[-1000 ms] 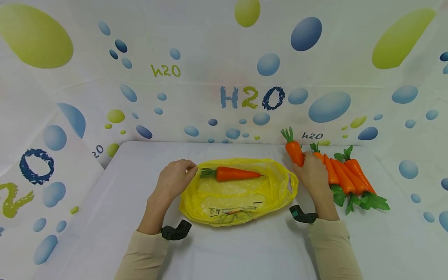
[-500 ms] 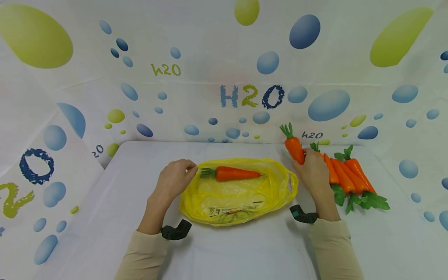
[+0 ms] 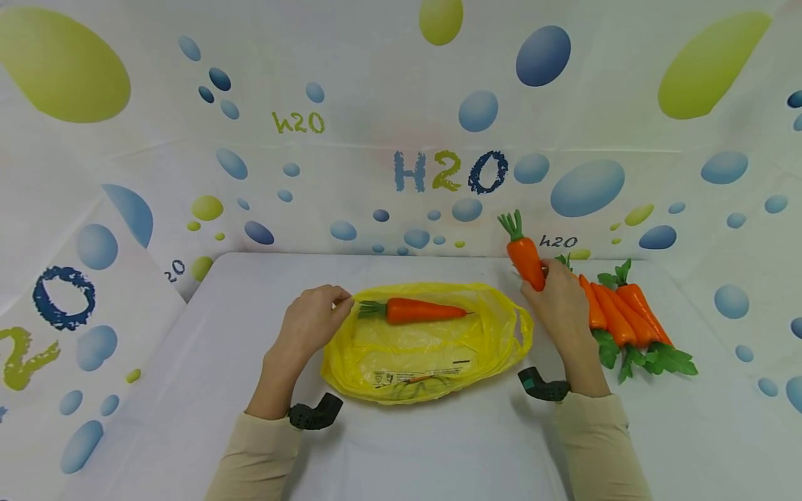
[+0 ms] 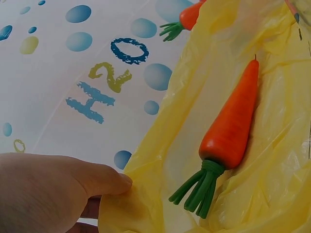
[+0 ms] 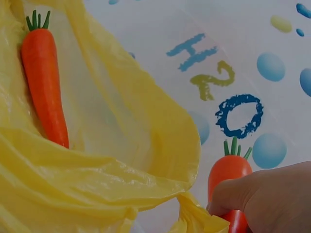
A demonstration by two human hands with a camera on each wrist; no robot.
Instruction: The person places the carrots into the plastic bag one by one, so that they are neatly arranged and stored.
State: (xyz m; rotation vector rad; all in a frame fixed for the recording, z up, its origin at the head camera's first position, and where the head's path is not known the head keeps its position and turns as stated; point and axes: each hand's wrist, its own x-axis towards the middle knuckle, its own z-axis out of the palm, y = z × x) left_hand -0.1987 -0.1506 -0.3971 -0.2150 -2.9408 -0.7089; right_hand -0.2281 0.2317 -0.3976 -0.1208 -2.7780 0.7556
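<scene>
A yellow plastic bag (image 3: 407,348) lies spread open between the hands, with one toy carrot (image 3: 426,311) inside, its green stub pointing left. The left hand (image 3: 315,316) pinches the bag's left rim between thumb and fingers, plain in the left wrist view, where the thumb (image 4: 109,180) presses the plastic. Beyond the bag's right end, the right hand (image 3: 557,303) grips a second carrot (image 3: 525,259) by its lower part, the green top pointing up and away. In the right wrist view this held carrot (image 5: 228,171) is partly hidden by the thumb.
Several more carrots (image 3: 617,313) with leafy tops lie in a row right of the right hand, partly covered by it. A white tabletop (image 3: 438,452) spreads around the bag, backed by a patterned H2O sheet (image 3: 351,188). Black wrist cameras (image 3: 315,412) sit on both wrists.
The carrot in the right hand has risen slightly and shifted a little away and left. The left hand, the bag and the carrot inside stay where they were.
</scene>
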